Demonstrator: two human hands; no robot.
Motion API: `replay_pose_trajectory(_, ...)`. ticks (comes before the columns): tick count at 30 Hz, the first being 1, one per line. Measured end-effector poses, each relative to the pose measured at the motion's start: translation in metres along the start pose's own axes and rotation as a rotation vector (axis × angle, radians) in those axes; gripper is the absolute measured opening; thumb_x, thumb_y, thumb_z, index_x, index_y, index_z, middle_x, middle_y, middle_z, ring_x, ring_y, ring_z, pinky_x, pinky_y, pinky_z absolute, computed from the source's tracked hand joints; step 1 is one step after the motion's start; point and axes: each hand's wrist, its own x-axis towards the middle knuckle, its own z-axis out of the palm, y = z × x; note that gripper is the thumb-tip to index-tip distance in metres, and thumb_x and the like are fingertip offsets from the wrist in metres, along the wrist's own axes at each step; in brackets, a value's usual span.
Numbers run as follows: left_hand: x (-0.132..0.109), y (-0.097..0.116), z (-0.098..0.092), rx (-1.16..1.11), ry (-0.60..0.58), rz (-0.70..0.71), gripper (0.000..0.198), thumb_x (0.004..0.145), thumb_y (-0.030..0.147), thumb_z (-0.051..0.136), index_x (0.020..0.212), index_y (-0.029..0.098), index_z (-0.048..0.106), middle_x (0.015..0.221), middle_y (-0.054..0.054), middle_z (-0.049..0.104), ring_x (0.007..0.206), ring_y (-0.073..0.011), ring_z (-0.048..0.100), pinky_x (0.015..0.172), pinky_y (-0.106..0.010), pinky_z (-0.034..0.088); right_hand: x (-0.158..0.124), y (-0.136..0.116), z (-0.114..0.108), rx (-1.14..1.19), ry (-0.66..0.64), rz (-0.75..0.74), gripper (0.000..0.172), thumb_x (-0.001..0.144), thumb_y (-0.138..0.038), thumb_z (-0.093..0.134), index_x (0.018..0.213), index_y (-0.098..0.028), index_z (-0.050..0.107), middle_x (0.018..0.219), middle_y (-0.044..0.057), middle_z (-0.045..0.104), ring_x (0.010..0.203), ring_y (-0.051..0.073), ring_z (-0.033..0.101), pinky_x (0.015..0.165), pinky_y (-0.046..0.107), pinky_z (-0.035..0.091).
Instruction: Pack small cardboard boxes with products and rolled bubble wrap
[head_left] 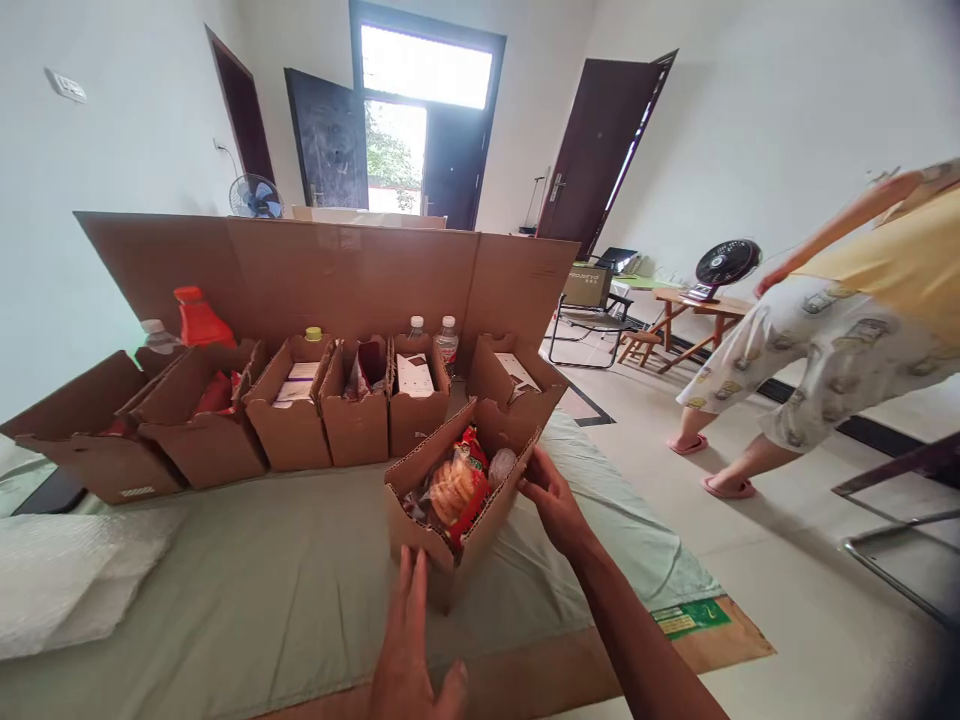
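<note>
A cardboard box (424, 540), open at the top, stands at an angle near the front of the table. Inside lie a clear bag of round crackers (454, 490), red packaging (471, 440) and a clear roundish item (502, 467). My right hand (556, 500) grips the box's right wall near its top edge, with bent fingers. Against the front wall, my left hand (412, 635) is spread with fingers stretched out, the thumb apart.
Several similar boxes (292, 440) with packets stand in a row before a tall cardboard panel (345, 270). Behind them are bottles (447, 340) and a red container (202, 318). Bubble wrap (67, 575) lies left on the green cloth (247, 600). Another person (825, 320) walks at right.
</note>
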Motion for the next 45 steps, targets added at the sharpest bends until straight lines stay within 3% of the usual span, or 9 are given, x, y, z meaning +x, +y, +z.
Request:
replay_pose_trajectory(5,0.012,0.002,0.027,0.019,-0.048,0.061,0.092,0.081,0.020,0.054,0.161,0.021,0.009,0.170,-0.016,0.009,0.155,-0.0364,0.014,0.120,-0.056,0.028,0.032,0.009,-0.005,0.033,0.058,-0.021,0.072,0.071,-0.027,0.066,0.142,-0.026,0.052,0.152,0.007,0.051,0.138,0.029,0.048,0.115,0.048,0.037)
replay_pose_trajectory(10,0.017,0.000,0.038,0.045,-0.093,0.066,0.095,0.078,0.015,0.055,0.161,0.021,0.008,0.170,-0.014,-0.003,0.155,-0.0375,0.008,0.120,-0.056,0.028,0.053,0.019,0.007,0.074,0.067,-0.030,0.075,0.068,-0.021,0.059,0.142,-0.025,0.053,0.148,0.004,0.056,0.134,0.028,0.053,0.114,0.047,0.041)
replay_pose_trajectory(18,0.026,0.018,0.059,0.120,-0.120,0.088,0.095,0.079,0.011,0.053,0.161,0.022,0.006,0.169,-0.011,-0.014,0.156,-0.0364,0.001,0.121,-0.057,0.025,0.070,0.034,0.013,0.089,0.149,-0.056,0.058,0.076,-0.028,0.058,0.134,-0.024,0.062,0.145,0.001,0.059,0.138,0.025,0.048,0.120,0.043,0.032)
replay_pose_trajectory(24,0.036,0.040,0.082,0.078,-0.193,0.054,0.086,0.081,0.010,0.048,0.160,0.013,0.014,0.169,-0.013,-0.013,0.156,-0.0329,0.000,0.124,-0.051,0.020,0.090,0.033,0.008,0.078,0.149,-0.023,0.047,0.081,-0.042,0.061,0.124,-0.027,0.070,0.133,0.000,0.068,0.126,0.027,0.058,0.109,0.042,0.044)
replay_pose_trajectory(27,0.045,0.046,0.091,0.025,-0.210,-0.013,0.085,0.079,0.010,0.049,0.159,0.011,0.020,0.170,-0.012,-0.011,0.156,-0.0320,-0.002,0.124,-0.050,0.019,0.082,0.033,0.003,0.069,0.148,-0.010,0.044,0.082,-0.047,0.062,0.119,-0.027,0.072,0.125,0.001,0.071,0.120,0.027,0.062,0.102,0.039,0.049)
replay_pose_trajectory(31,0.066,0.048,0.103,-0.043,-0.190,-0.047,0.085,0.077,0.009,0.051,0.157,0.008,0.024,0.169,-0.014,-0.009,0.156,-0.0322,-0.005,0.125,-0.051,0.015,0.048,0.046,-0.010,0.055,0.169,0.048,0.042,0.088,-0.054,0.057,0.109,-0.023,0.075,0.110,0.004,0.076,0.105,0.025,0.067,0.092,0.037,0.052)
replay_pose_trajectory(35,0.099,0.049,0.120,-0.112,-0.174,-0.120,0.084,0.079,0.009,0.052,0.157,0.010,0.022,0.169,-0.016,-0.014,0.156,-0.0330,0.002,0.124,-0.050,0.021,0.018,0.066,-0.023,0.015,0.205,0.147,0.041,0.083,-0.056,0.062,0.092,-0.019,0.077,0.091,0.006,0.077,0.086,0.024,0.068,0.079,0.036,0.053)
replay_pose_trajectory(40,0.151,0.052,0.139,-0.188,-0.119,-0.165,0.085,0.078,0.011,0.054,0.156,0.005,0.022,0.166,-0.022,-0.019,0.156,-0.0335,0.011,0.124,-0.046,0.022,0.013,0.076,-0.032,-0.055,0.259,0.203,0.032,0.076,-0.047,0.068,0.090,-0.019,0.076,0.090,0.007,0.078,0.087,0.025,0.069,0.083,0.038,0.053)
replay_pose_trajectory(45,0.190,0.044,0.143,-0.188,-0.073,-0.189,0.087,0.077,0.013,0.057,0.156,0.006,0.022,0.166,-0.026,-0.015,0.154,-0.0354,0.018,0.123,-0.045,0.024,0.013,0.077,-0.035,-0.135,0.277,0.210,0.029,0.075,-0.041,0.063,0.089,-0.019,0.076,0.086,0.007,0.077,0.081,0.025,0.069,0.076,0.037,0.054)
